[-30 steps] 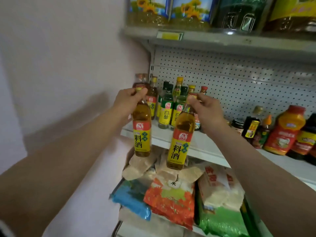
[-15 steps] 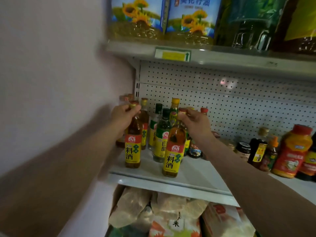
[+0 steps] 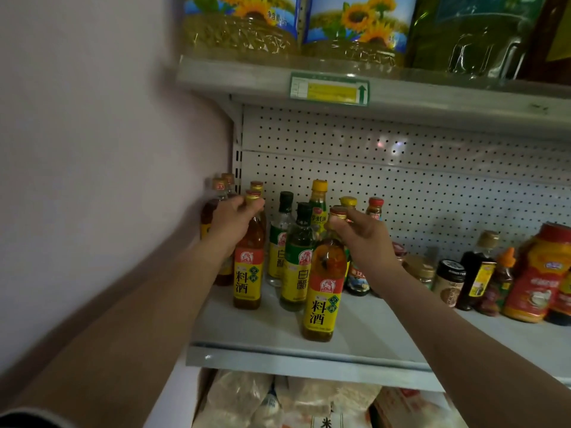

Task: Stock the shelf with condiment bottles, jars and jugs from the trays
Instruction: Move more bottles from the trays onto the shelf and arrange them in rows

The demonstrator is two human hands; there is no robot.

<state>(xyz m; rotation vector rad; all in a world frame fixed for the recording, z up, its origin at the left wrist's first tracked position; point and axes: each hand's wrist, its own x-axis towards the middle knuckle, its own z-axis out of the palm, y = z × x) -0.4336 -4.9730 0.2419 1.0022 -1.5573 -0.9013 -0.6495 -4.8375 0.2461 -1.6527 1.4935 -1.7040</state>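
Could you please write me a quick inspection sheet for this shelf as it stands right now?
Surface: grey middle shelf, bare patch at the front.
Job's things: two yellow-label cooking wine bottles, left one and right one, both upright on the shelf.
Clutter: green-label vinegar bottles behind; dark jars and red sauce bottle to the right.
Grippers: left hand and right hand each grip a bottle neck.
Cables: nothing seen.
Surroundings: pegboard back; sunflower oil jugs above; bagged goods below.
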